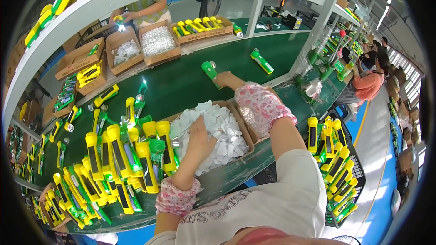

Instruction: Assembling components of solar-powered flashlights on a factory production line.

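My right hand [223, 80] reaches out over the green conveyor belt [181, 75], its fingers closed on one end of a green flashlight [210, 70]. Close to my body, a cardboard box [249, 138] is heaped with small flat white plastic pieces [225, 129]. My left hand [196, 140] rests on top of that heap with fingers stretched out and thumb apart; whether a piece lies under the fingertips is hidden. To the left of the box, many yellow-and-green flashlights with dark panels [119, 149] are piled on the belt. Another green-and-yellow flashlight [262, 61] lies farther right.
Beyond the belt stand boxes of white pieces [158, 41] and a box of flashlights [200, 27], where another person's hands [129, 17] hold a lit flashlight. A black crate [334, 172] of flashlights is at my right. A white frame post [318, 22] and a hand press [334, 59] stand farther right.
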A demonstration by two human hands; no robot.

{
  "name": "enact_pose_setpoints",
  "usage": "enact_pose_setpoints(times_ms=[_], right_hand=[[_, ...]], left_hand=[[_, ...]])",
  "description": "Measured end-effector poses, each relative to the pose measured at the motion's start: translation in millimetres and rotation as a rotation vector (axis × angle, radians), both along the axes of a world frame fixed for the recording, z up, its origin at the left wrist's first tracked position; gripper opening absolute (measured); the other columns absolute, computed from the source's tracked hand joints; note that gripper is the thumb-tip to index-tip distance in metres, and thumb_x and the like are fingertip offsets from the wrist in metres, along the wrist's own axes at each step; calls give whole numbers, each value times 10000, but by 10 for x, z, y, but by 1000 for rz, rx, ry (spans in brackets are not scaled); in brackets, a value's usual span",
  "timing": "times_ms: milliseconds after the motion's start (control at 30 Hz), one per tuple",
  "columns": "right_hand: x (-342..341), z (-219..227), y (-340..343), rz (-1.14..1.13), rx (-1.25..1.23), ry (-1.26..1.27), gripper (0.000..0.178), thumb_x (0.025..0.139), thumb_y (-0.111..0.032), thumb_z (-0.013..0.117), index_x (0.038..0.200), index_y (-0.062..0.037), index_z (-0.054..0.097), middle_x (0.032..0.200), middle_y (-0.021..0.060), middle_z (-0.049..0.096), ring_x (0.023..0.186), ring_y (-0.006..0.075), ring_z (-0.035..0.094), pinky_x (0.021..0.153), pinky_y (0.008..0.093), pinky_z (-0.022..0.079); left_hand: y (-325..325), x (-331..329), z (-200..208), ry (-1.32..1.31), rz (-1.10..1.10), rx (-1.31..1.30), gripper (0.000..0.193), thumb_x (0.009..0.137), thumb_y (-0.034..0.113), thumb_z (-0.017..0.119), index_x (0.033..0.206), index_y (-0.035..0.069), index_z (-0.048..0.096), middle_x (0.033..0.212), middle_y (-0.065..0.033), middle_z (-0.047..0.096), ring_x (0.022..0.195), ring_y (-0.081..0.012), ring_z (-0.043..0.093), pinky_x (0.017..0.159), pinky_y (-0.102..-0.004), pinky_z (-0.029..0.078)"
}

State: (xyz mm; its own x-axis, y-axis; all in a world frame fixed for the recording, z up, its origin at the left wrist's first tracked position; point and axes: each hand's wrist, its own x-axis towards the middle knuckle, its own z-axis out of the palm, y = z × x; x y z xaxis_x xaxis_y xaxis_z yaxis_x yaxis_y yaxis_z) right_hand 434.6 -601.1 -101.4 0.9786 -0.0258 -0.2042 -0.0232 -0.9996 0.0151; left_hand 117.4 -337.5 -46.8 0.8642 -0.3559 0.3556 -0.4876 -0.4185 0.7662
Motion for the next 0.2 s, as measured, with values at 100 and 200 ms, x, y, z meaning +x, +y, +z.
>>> enact_pose_setpoints(times_ms=[100, 200], right_hand=[[-796, 583, 1576, 172, 27, -250, 721, 796, -657, 640, 1059, 13, 677, 1124, 191, 674, 1095, 322, 634, 919, 457, 506], [-1610, 2014, 1198, 426, 210, -322, 611, 846, -583, 634, 1068, -15, 671, 990, 183, 712, 1003, 260, 686, 913, 493, 504]], left_hand=[[697, 2, -269, -14, 171, 58, 763, 843, 218, 675, 1419, -110, 297, 1402, -336, 397, 1314, -469, 387, 1125, -479, 293], [665, 17, -143, -71, 138, -12, 752, 874, 224, 677, 1442, -80, 290, 1444, -306, 378, 1358, -438, 367, 1145, -457, 275]])
